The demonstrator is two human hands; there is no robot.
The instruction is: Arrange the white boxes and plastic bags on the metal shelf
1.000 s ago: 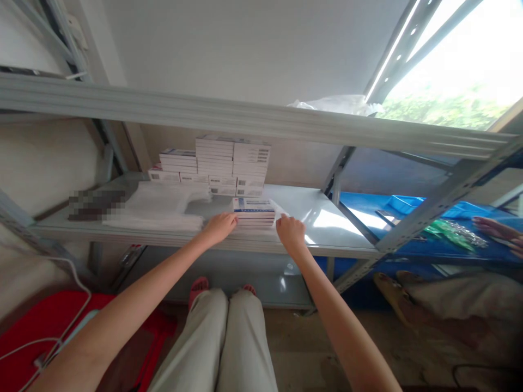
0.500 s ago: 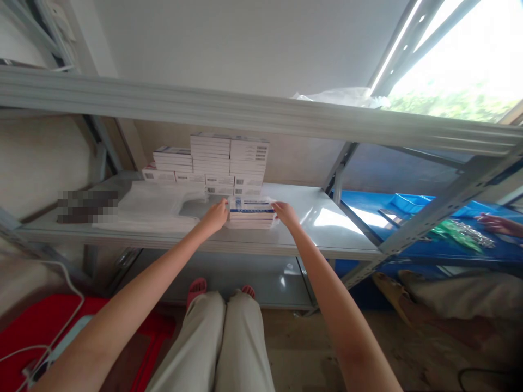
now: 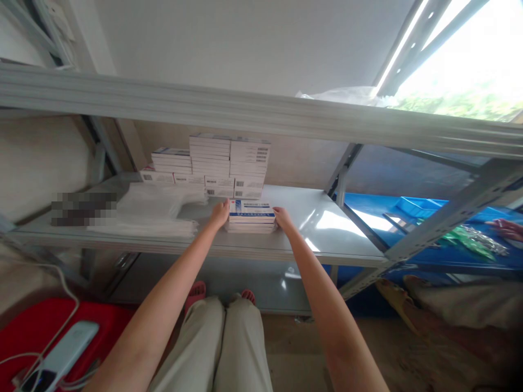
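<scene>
While both arms reach onto the shelf [image 3: 327, 228], the left hand [image 3: 219, 213] and right hand [image 3: 281, 216] clasp a small box stack [image 3: 251, 215] from either side, just before the bigger pile [image 3: 229, 166]. Lifting it next would need even squeeze.

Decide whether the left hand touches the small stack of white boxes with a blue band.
Touching: the head view shows the left hand pressed against the stack's left side.
</scene>
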